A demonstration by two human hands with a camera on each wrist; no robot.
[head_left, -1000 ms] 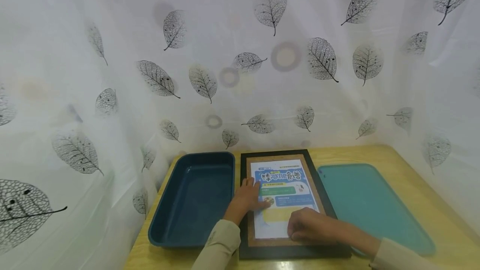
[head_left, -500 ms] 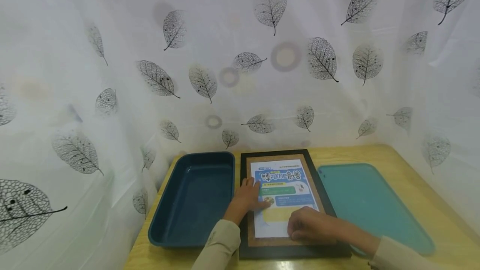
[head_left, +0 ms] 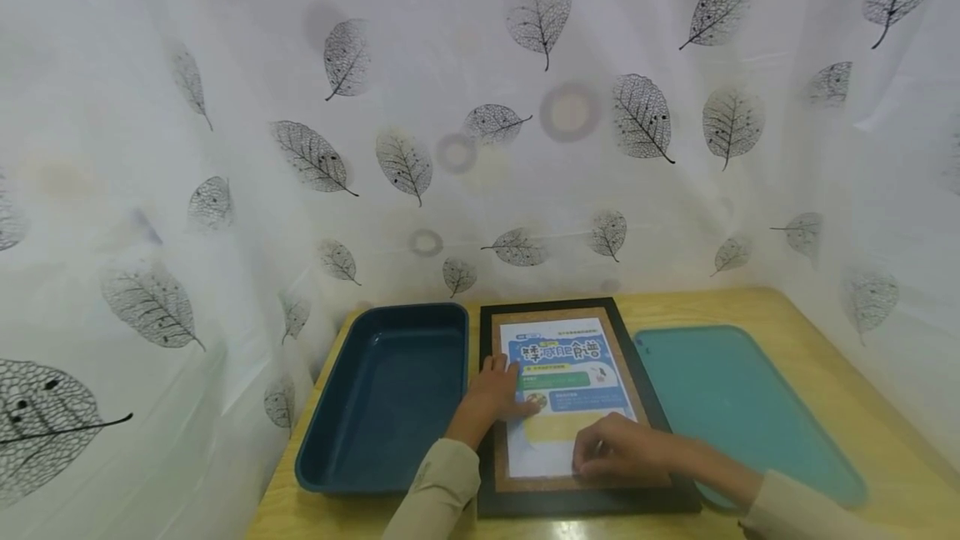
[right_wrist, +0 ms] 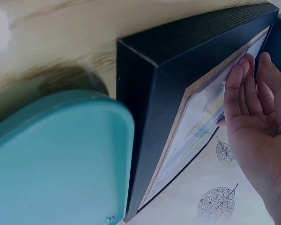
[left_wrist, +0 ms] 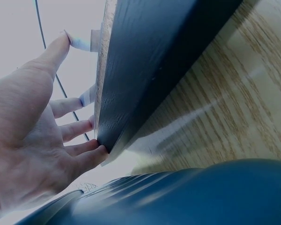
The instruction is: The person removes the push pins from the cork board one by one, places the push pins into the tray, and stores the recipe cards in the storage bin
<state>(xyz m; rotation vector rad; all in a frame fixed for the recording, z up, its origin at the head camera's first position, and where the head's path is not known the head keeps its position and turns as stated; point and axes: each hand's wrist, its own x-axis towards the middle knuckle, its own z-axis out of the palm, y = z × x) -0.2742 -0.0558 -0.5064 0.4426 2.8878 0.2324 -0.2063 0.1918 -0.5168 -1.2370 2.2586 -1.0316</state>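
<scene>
Sheet (head_left: 570, 398) at lower centre bears the left hand (head_left: 487, 396), fingers spread. Right hand (head_left: 622, 448) touches its lower right, fingers loosely bent.

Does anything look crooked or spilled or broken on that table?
Nope, nothing stands out. The paper looks straight inside the black frame, with the blue tub and green tray beside it. I see no spills or breaks, though the right hand hides one paper corner.

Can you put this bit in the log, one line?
left hand: over frame and printed sheet; right hand: at sheet's lower right; sheet: lying inside frame
</scene>
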